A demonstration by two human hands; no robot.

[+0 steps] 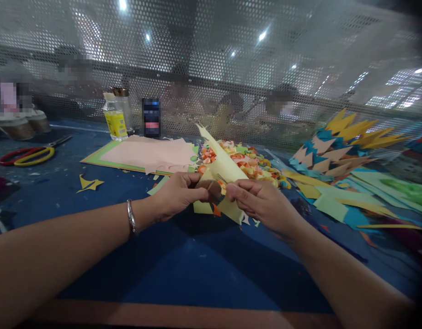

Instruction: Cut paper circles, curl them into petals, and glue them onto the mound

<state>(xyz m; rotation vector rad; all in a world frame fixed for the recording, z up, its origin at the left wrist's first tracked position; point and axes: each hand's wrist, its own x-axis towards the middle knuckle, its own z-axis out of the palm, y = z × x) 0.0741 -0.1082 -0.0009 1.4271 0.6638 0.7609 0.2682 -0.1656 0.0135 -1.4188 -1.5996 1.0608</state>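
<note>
My left hand (178, 194) is closed, its thumb and fingers pinching a brown rounded piece (211, 186) whose material I cannot make out. A pale yellow sheet of paper (227, 162) rises at a slant just behind that piece, one torn-looking corner pointing up. At the sheet's lower right edge, my right hand (255, 198) is also closed, thumb against fingers, gripping the yellow paper. A short dark line shows on the paper between the hands. Under and behind them lie paper scraps (203, 208) and a heap of small coloured paper pieces (255, 164).
Pink paper (149, 153) lies over green sheets at centre left. Scissors (35, 155) with red and yellow handles rest farther left. Behind stand a bottle with a yellow label (115, 121) and a phone (151, 118). Layered spiky paper (330, 153) and strips (341, 205) are at right.
</note>
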